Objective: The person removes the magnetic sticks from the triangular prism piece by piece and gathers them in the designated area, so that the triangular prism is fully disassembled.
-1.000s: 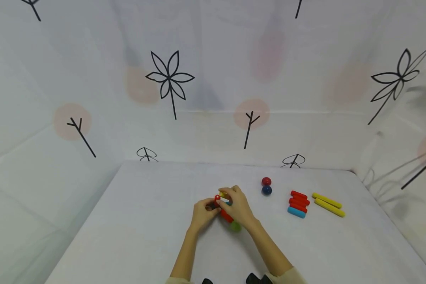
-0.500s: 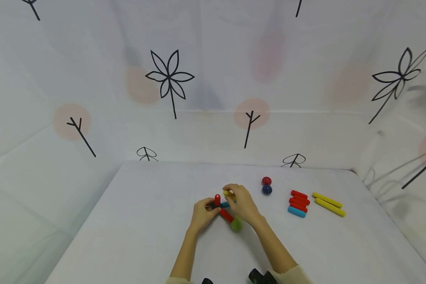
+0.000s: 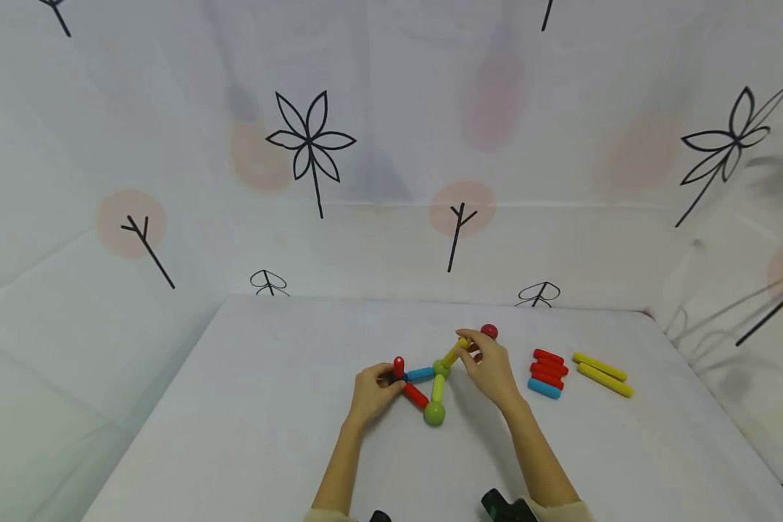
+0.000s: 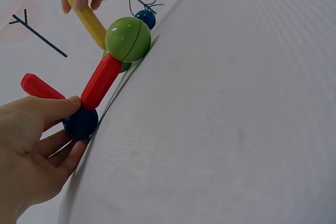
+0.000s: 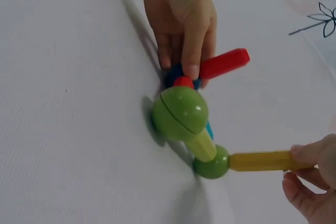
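Between thumb and fingers, my left hand [image 3: 370,395] grips a dark blue ball [image 4: 81,124], mostly hidden by it in the head view. A red rod [image 3: 399,367] sticks up from that ball. Another red rod [image 3: 416,396] joins it to the near green ball [image 3: 434,414], and a blue rod [image 3: 420,375] runs to the far green ball [image 3: 441,368]. A light green rod [image 3: 438,389] links both green balls. My right hand [image 3: 492,370] pinches the upper end of a yellow rod [image 5: 262,161], whose lower end meets the far green ball at a slant.
Behind my right hand lie a red ball [image 3: 489,331] and a loose dark blue ball [image 4: 146,19]. Further right are several red rods [image 3: 548,366], a light blue rod [image 3: 544,388] and two yellow rods [image 3: 605,380] on the white table [image 3: 248,420]. A patterned white cloth [image 3: 391,254] rises behind.
My right hand has moved right with the yellow rod, from beside the upright red rod to the far green ball. The green balls and light green rod now show. My left hand stays put.
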Motion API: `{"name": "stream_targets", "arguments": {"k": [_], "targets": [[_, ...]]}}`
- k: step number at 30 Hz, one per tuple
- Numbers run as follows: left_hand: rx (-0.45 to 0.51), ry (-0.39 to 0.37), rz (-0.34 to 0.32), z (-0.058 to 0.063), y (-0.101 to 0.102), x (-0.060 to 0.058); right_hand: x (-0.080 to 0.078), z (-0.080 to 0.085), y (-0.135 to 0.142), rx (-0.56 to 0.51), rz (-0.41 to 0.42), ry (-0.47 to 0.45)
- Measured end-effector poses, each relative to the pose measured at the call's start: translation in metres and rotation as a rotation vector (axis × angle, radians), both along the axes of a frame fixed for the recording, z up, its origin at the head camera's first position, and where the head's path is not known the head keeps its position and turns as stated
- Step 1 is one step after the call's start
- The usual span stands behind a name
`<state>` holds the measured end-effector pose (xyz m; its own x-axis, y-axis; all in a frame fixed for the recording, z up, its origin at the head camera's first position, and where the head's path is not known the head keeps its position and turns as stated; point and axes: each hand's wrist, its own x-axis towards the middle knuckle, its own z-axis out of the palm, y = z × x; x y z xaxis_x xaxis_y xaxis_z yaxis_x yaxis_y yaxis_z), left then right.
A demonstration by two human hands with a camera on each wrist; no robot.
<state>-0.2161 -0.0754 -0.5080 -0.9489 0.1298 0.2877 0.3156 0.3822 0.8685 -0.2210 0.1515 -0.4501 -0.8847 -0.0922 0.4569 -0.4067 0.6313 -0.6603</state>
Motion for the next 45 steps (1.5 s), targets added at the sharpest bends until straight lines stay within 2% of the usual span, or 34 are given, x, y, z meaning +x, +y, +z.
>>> {"name": "stream_targets", "arguments": {"k": [3, 12, 17, 26, 37, 42, 45], "targets": [[-0.007, -0.004, 0.004, 0.0, 0.0, 0.0, 0.001, -0.005, 0.012, -0.005, -0.05, -0.058], [0.004, -0.023, 0.014, -0.001, 0.001, 0.0, 0.012, -0.016, 0.031, 0.029, -0.17, -0.352], [0.011, -0.038, 0.01, 0.0, 0.001, 0.001, 0.016, -0.019, 0.029, 0.017, -0.202, -0.425], [0.021, -0.044, 0.013, 0.001, 0.001, 0.002, 0.023, -0.02, 0.018, 0.019, -0.209, -0.464], [0.029, -0.004, 0.011, -0.002, 0.0, 0.001, 0.025, -0.026, 0.011, -0.025, -0.259, -0.375], [0.031, -0.004, 0.02, -0.002, 0.0, 0.001, 0.024, -0.032, 0.011, -0.055, -0.242, -0.329], [0.029, -0.007, 0.026, -0.003, 0.0, 0.001, 0.023, -0.036, 0.013, -0.058, -0.226, -0.347]]}}
